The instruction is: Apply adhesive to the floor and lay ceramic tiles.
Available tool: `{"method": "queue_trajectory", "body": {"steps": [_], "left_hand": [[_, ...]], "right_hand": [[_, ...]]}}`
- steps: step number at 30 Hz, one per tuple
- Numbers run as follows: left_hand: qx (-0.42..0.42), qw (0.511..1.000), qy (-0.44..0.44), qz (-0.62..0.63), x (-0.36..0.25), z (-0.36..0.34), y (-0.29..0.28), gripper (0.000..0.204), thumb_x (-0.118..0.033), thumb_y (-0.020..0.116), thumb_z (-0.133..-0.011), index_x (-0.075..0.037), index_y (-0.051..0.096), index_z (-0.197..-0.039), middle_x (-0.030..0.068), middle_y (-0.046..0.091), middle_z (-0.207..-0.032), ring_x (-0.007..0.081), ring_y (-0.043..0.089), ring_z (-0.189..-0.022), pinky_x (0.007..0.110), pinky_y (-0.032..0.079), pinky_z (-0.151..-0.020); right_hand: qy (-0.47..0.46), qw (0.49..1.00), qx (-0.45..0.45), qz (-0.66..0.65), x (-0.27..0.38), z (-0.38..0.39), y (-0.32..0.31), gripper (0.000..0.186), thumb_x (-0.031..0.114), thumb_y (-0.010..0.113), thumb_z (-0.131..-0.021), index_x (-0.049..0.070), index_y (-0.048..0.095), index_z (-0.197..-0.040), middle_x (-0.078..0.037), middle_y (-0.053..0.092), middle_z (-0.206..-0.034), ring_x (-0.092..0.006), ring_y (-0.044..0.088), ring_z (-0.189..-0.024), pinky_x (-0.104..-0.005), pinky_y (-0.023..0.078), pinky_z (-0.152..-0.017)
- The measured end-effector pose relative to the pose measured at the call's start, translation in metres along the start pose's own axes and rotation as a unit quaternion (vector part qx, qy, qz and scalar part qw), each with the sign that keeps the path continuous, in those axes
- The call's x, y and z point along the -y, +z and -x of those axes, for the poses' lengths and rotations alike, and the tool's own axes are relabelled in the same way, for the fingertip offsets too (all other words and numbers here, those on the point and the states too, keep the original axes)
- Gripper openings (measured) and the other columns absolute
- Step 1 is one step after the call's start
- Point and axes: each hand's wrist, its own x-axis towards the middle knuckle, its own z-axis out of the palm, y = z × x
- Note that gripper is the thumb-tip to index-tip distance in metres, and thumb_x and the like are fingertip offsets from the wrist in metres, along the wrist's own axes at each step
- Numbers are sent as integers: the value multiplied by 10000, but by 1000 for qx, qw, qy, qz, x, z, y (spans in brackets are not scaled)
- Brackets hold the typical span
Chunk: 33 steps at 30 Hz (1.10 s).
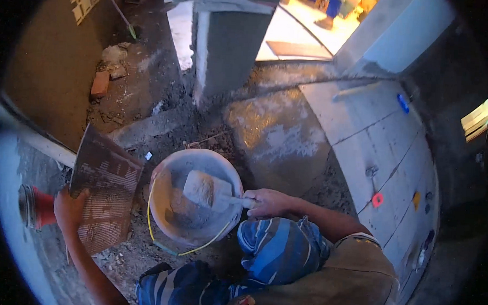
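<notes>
Between my knees stands a pale round bucket (233,172) with a yellow-and-green wire handle and greyish powder or mortar inside. My right hand (265,202) is closed around the handle of a trowel (221,197), whose blade lies over the bucket's opening and carries a heap of the grey-brown material. To the left, a tile (108,174) is tilted up on edge, its ribbed, dusty back facing me. My left hand (70,210) grips that tile's near left edge; its fingertips lie over the ribbed side, and the thumb is hard to make out.
Beyond the bucket, a damp square patch (279,137) borders pale laid tiles (358,119). On those sit a red square piece (378,199) and a blue object (402,103). A red cylinder (44,207) stands by the left wall. A brick (100,84) lies near rubble, left of a pillar (234,55).
</notes>
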Motion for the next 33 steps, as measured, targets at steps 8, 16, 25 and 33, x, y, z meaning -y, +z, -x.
{"method": "queue_trajectory", "body": {"steps": [8, 16, 25, 33], "left_hand": [[32, 998, 9, 63, 6, 1, 13, 438, -336, 771, -777, 31, 678, -996, 256, 682, -949, 404, 656, -870, 481, 496, -786], [-12, 999, 28, -8, -16, 9, 9, 410, -328, 742, -845, 47, 685, -1001, 192, 704, -935, 310, 658, -834, 419, 502, -762], [34, 999, -7, -41, 17, -5, 12, 417, -336, 719, -869, 38, 689, -1052, 183, 707, -991, 307, 656, -879, 409, 501, -805], [-14, 996, 3, -89, -15, 6, 11, 431, -357, 742, -838, 17, 701, -1046, 167, 719, -984, 313, 674, -876, 416, 513, -816]], "right_hand": [[46, 965, -190, -174, -131, 61, -18, 345, 273, 692, -835, 60, 557, -1071, -48, 578, -822, -157, 590, -675, -337, 490, -595], [210, 908, -285, -224, -248, 128, -34, 360, 272, 653, -848, 92, 505, -1122, -60, 552, -774, -156, 590, -593, -363, 520, -560], [258, 844, -404, -241, -300, 145, -57, 297, 230, 641, -867, 43, 510, -1058, -152, 576, -862, -267, 631, -736, -433, 546, -700], [169, 922, -324, -127, -274, 108, -11, 335, 233, 654, -836, 40, 515, -1073, -182, 615, -897, -353, 631, -795, -485, 497, -709]]}}
